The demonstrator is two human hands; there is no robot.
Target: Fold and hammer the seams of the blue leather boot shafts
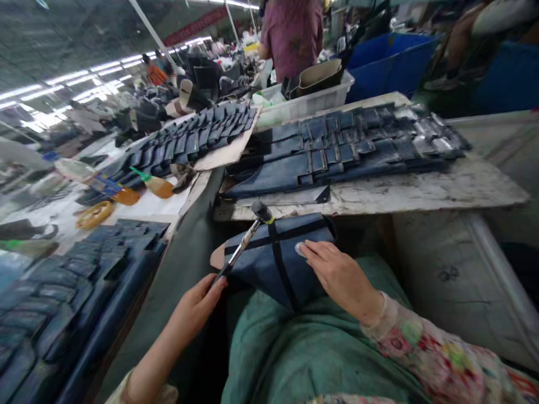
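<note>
- Head view: dark blue, leather-like piece with crossing black bands lies across the green-clothed lap.
- Left hand: fingers clamped on the handle of a black-headed hammer slanting over the piece.
- Right hand: fingers together on a small whitish item at the piece's right side.
- Beyond, a scuffed white surface carries overlapping dark blue pieces.
- Farther: a person in a purple top.

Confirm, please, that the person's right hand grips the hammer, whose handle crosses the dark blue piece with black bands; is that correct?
Not quite: the head view shows the left hand, not the right hand, gripping the hammer, whose handle crosses the dark blue piece with black bands.
</note>
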